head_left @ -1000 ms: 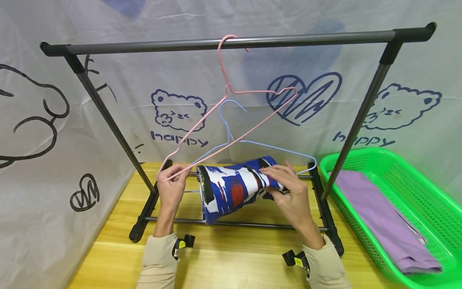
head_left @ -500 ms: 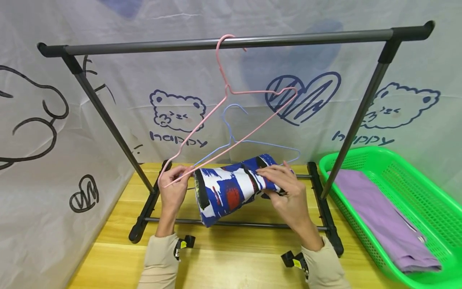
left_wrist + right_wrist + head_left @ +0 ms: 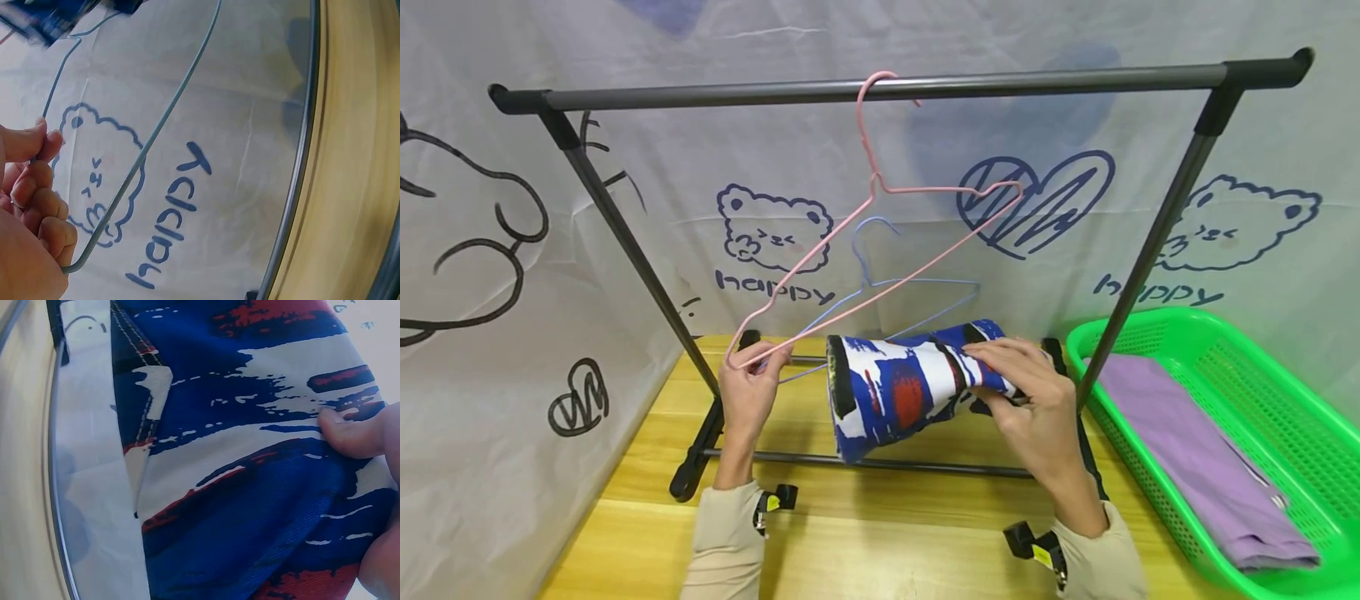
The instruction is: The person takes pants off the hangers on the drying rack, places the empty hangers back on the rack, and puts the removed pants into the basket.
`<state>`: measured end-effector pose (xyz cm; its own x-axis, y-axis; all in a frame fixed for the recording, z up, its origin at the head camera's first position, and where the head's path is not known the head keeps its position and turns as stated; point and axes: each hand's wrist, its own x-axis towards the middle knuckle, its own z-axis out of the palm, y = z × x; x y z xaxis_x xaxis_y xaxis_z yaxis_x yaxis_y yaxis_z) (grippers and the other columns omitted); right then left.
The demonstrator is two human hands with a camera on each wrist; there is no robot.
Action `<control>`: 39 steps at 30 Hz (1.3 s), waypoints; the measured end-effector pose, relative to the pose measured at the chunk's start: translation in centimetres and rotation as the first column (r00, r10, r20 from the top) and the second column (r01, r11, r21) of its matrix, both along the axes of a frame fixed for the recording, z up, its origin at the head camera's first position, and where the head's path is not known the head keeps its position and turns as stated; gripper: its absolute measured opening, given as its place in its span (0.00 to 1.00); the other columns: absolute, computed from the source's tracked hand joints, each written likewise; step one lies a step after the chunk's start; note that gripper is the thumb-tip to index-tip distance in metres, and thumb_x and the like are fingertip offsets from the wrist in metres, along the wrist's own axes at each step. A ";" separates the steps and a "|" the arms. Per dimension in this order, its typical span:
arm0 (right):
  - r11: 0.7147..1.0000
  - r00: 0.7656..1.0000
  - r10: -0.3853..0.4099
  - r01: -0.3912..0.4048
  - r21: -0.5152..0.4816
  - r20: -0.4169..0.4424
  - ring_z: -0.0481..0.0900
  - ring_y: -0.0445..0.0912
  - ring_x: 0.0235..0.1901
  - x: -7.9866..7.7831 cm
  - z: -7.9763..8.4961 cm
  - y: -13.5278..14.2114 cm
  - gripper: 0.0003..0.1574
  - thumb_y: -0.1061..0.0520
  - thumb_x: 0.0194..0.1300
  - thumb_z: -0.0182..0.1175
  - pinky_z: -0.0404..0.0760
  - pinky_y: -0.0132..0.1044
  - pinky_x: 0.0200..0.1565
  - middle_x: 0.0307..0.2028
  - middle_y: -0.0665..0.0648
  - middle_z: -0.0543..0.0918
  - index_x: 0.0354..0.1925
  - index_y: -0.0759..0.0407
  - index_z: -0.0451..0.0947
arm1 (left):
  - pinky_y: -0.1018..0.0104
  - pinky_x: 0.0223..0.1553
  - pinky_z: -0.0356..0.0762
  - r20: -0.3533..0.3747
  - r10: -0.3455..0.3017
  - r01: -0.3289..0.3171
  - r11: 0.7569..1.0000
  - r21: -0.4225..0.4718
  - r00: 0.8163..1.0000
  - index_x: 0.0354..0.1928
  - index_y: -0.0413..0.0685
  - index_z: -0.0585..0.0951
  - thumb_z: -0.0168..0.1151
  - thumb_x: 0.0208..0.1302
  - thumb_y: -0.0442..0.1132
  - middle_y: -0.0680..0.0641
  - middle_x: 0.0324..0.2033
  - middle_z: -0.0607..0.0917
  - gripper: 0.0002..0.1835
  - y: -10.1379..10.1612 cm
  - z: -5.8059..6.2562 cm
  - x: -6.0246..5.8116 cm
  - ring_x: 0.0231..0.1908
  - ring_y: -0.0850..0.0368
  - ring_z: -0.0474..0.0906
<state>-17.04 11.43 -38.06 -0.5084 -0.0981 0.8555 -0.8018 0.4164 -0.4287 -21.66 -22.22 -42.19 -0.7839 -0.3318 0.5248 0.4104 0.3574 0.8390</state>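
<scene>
A pink wire hanger (image 3: 925,190) hangs by its hook from the rack's top bar. Its lower left corner crosses in front of my left hand (image 3: 748,396). Thumb and fingers of that hand pinch one end of a blue wire hanger (image 3: 925,281); the left wrist view shows the same hanger (image 3: 165,119) close up. My right hand (image 3: 1037,408) grips a folded garment (image 3: 906,392) printed in blue, white, red and black, thumb on one face. Stitched seams show on the garment (image 3: 250,456) in the right wrist view. It covers part of the blue hanger.
The black rack (image 3: 737,96) stands on a wooden table (image 3: 880,542). To the right, a green basket (image 3: 1195,321) holds a folded purple garment (image 3: 1187,450). Behind hangs a pale sheet (image 3: 910,42) with drawn bears and hearts.
The blue hanger has turned, and its right end has swung left. My right hand has shifted right with the printed garment. The pink hanger stays on the bar.
</scene>
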 end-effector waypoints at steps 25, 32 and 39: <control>0.962 0.963 -0.264 0.260 0.077 0.045 0.83 0.60 0.50 -0.7 -0.2 4.7 0.28 0.77 0.43 0.77 0.74 0.49 0.57 0.43 0.63 0.89 0.46 0.64 0.89 | 0.77 0.28 0.66 -0.162 0.148 -0.153 0.988 -0.019 0.976 0.36 0.29 0.89 0.67 0.67 0.26 0.54 0.25 0.82 0.05 -4.3 2.7 2.4 0.27 0.66 0.70; 0.960 0.960 -0.274 0.269 0.083 0.054 0.83 0.59 0.50 -0.9 -0.3 4.9 0.28 0.76 0.43 0.78 0.74 0.48 0.57 0.44 0.62 0.89 0.46 0.63 0.89 | 0.80 0.32 0.71 -0.148 0.190 -0.202 0.977 -0.066 0.970 0.41 0.34 0.90 0.66 0.68 0.28 0.47 0.33 0.83 0.06 -5.2 2.8 2.9 0.33 0.66 0.75; 0.963 0.963 -0.266 0.264 0.058 0.039 0.83 0.59 0.49 -1.0 -0.5 5.2 0.29 0.77 0.42 0.78 0.73 0.51 0.56 0.44 0.63 0.89 0.46 0.64 0.89 | 0.78 0.28 0.63 -0.159 0.250 -0.266 0.960 -0.088 0.955 0.43 0.32 0.89 0.66 0.68 0.27 0.46 0.35 0.82 0.07 -5.9 3.4 3.9 0.29 0.65 0.68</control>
